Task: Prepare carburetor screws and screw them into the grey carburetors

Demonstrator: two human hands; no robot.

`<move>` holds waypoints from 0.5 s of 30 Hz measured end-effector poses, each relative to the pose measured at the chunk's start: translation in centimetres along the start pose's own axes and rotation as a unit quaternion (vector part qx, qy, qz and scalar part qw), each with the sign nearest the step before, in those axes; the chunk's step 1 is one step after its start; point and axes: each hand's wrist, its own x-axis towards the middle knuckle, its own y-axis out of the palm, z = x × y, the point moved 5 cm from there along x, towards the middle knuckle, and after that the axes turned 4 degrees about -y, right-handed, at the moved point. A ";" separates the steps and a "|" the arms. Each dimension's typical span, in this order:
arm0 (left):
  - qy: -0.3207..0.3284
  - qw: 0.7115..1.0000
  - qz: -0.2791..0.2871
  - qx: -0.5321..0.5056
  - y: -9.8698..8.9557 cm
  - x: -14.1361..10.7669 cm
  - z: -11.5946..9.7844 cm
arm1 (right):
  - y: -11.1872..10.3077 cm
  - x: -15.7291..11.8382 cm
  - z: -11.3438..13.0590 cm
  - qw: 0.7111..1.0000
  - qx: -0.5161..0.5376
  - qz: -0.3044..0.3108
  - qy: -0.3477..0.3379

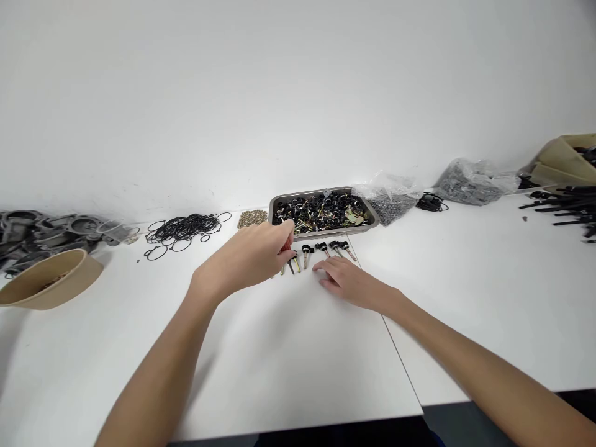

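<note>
My left hand (267, 249) is closed round a small red-handled tool (287, 244), held just in front of the metal tray (321, 234). The fingers cover most of this tool, so its kind does not show. Below and beside that hand, a row of small parts with black heads and thin shanks (305, 256) lies on the white table. My right hand (342, 279) rests low over the table, fingers stretched forward and apart. Its fingertips are close by the parts at the right of the row (336, 248); whether they touch one I cannot tell.
Small black and brass parts fill the tray. Left of it are brass pieces (252, 218), black rubber rings (184, 231), a tan bowl (84, 267) and grey castings (51, 231). To the right lie plastic bags (475, 181) and black rods (572, 206). A wall stands behind.
</note>
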 end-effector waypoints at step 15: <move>0.002 1.000 -0.008 0.010 0.0 -0.1 -0.1 | 0.3 0.0 -0.4 1.000 0.002 -0.010 0.014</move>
